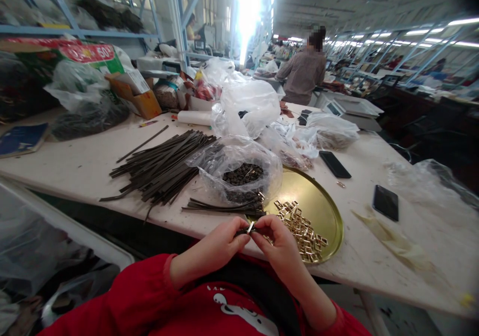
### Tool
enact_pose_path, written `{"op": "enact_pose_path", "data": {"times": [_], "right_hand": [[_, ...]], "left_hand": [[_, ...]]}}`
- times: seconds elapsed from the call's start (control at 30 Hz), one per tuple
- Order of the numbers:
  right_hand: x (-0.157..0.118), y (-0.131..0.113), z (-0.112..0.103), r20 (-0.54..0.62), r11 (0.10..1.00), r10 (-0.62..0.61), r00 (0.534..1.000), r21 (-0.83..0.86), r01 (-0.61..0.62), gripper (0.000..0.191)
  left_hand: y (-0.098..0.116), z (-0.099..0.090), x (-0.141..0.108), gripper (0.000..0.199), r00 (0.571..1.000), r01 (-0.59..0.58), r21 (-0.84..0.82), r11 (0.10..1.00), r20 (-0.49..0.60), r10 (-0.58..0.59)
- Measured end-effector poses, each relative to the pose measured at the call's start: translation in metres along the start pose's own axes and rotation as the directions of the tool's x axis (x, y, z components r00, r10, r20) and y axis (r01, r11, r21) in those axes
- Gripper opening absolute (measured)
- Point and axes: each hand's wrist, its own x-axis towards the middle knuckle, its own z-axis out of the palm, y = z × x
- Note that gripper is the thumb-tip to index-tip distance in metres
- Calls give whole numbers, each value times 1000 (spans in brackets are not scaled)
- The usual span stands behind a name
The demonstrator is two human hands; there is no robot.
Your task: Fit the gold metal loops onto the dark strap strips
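Fingers [238,221]: pinched, not clenched; the left hand [222,238] grips a dark strip [240,232] between thumb and forefinger, while the right hand [276,238] meets it, thumb and forefinger closed at a metal buckle [250,227] held between the two.
Step in hand: apparently joining strip and buckle; whether the strip runs right through the frame is too small to tell.
Next pull: would call for a flat strip on the left, a steady frame on the right, and a light, even draw.
Workbench [93,161]: beyond the fingers and out to both sides, pale, hard, fairly smooth.
Strip heap [164,164]: beyond and left of the fingers, long flat lengths, matte dark brown, loosely fanned.
Golden tray [325,191]: right of the fingers, rounded, glossy, with a raised rim.
Plastic bag [271,168]: straight beyond the fingers, clear and crinkled, mouth open around small dark pieces [243,174].
Small strip bundle [217,206]: just beyond the fingers, slim, roughly aligned, reaching rightward to the tray.
Buckle pile [305,233]: right of the fingers, on the tray, polished gold-toned rectangular frames, tumbled together.
Held buckle: at the fingertips, narrow, bright, hard-edged against the duller strip.
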Motion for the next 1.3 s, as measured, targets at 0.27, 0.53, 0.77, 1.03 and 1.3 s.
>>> {"op": "enact_pose_path", "data": {"times": [0.27,0.53,0.77,1.03,1.3], "right_hand": [[-6,9,14,3,814,-419,908,-441,377,32],[4,20,13,-53,800,-461,886,-456,390,31],[11,15,8,-93,999,23,995,43,-19,21],[22,6,3,191,674,386,903,610,-417,35],[31,8,14,378,483,442,813,663,-571,40]], "left_hand": [[-13,7,12,28,990,27,-162,986,-131,-49],[-13,4,13,29,995,12,-299,954,-95,-42],[-17,-2,12,31,997,3,-223,975,-68,-18],[18,-21,11,45,984,-131,-119,984,106,144],[-2,-28,20,35,967,-198,-156,968,132,219]]}}
